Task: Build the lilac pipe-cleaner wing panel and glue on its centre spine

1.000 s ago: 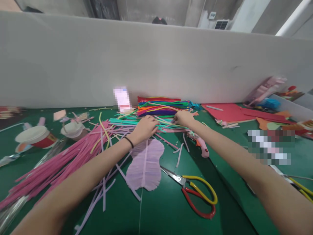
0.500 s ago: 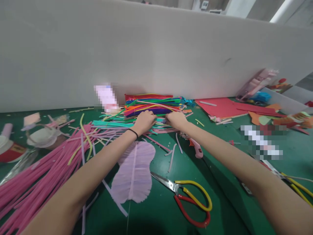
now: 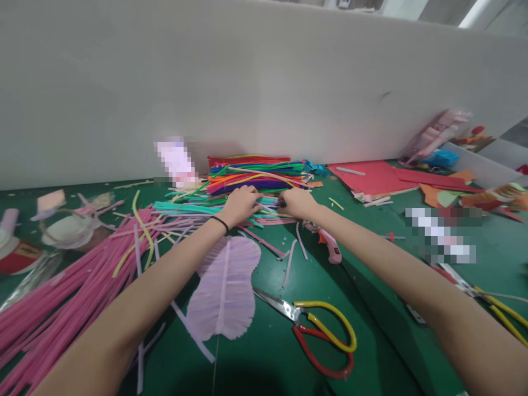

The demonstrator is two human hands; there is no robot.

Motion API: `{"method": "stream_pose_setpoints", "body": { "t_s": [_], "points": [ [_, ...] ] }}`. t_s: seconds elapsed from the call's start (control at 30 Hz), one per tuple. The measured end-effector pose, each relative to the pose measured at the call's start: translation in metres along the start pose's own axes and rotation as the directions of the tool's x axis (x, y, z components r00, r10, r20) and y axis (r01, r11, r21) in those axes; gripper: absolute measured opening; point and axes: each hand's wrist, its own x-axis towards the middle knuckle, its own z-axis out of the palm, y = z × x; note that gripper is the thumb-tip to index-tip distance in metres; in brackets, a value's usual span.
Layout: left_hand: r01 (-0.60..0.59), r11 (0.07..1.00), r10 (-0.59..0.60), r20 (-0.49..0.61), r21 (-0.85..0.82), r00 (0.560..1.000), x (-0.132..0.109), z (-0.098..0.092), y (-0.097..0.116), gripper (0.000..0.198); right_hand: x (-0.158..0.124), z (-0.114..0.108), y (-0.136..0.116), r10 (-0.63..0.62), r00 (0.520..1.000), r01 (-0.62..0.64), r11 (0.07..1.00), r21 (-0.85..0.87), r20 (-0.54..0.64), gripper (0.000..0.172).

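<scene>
Both my arms reach far forward to a stack of coloured pipe cleaners [image 3: 256, 173] lying against the white partition. My left hand [image 3: 240, 203], with a black band on its wrist, is curled with fingertips on the strands at the stack's front edge. My right hand [image 3: 297, 202] is curled too, pinching strands just right of the left hand. What each pinch holds is too small to name beyond pipe cleaner strands. A lilac paper feather [image 3: 225, 289] lies below my left forearm.
A big bundle of pink pipe cleaners [image 3: 61, 297] fans out at the left. Scissors with yellow and red handles [image 3: 319, 330] lie near the front. A pink glue gun [image 3: 328, 245], red paper sheets [image 3: 371, 176], cups [image 3: 68, 231] and scraps cover the green table [image 3: 371, 308].
The view has dropped and shifted a little. My hands have drawn closer together at the front of the coloured stack, and the right hand has moved left.
</scene>
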Motion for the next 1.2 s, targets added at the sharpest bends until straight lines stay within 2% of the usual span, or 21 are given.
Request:
{"method": "stream_pose_setpoints", "body": {
  "t_s": [0.23, 0.57, 0.67, 0.83, 0.93, 1.07, 1.2],
  "points": [
    [-0.029, 1.000, 0.029, 0.004, -0.011, 1.000, 0.001, 0.004, -0.003, 0.033, 0.002, 0.006, -0.014, 0.008, 0.999, -0.009, 1.000, -0.023, -0.038, 0.030],
    [-0.084, 0.996, 0.084, -0.007, -0.031, 0.996, -0.003, 0.012, -0.009, 0.032, 0.016, 0.004, -0.006, -0.110, 0.994, 0.109, 0.993, -0.034, -0.029, 0.029],
    [-0.071, 0.997, 0.071, -0.017, -0.038, 0.997, -0.006, 0.014, -0.012, 0.028, 0.016, 0.002, -0.002, -0.108, 0.994, 0.106, 0.993, -0.043, -0.026, 0.028],
    [-0.031, 0.996, 0.028, -0.043, -0.078, 0.999, -0.008, 0.020, -0.016, 0.025, 0.007, -0.006, 0.018, -0.057, 0.998, 0.057, 0.998, -0.003, -0.009, 0.022],
    [-0.026, 0.994, 0.020, -0.060, -0.110, 0.998, -0.008, 0.021, -0.017, 0.027, 0.005, -0.003, 0.025, -0.061, 0.998, 0.061, 0.997, 0.046, -0.009, 0.025],
    [-0.033, 0.990, 0.024, -0.071, -0.136, 0.997, -0.009, 0.018, -0.016, 0.030, 0.010, 0.006, 0.020, -0.092, 0.996, 0.091, 0.992, 0.092, 0.004, 0.032],
    [-0.010, 0.988, -0.001, -0.075, -0.153, 0.997, -0.012, 0.018, -0.016, 0.031, 0.015, 0.007, 0.015, -0.087, 0.996, 0.089, 0.992, 0.093, -0.029, 0.028]
  ]
}}
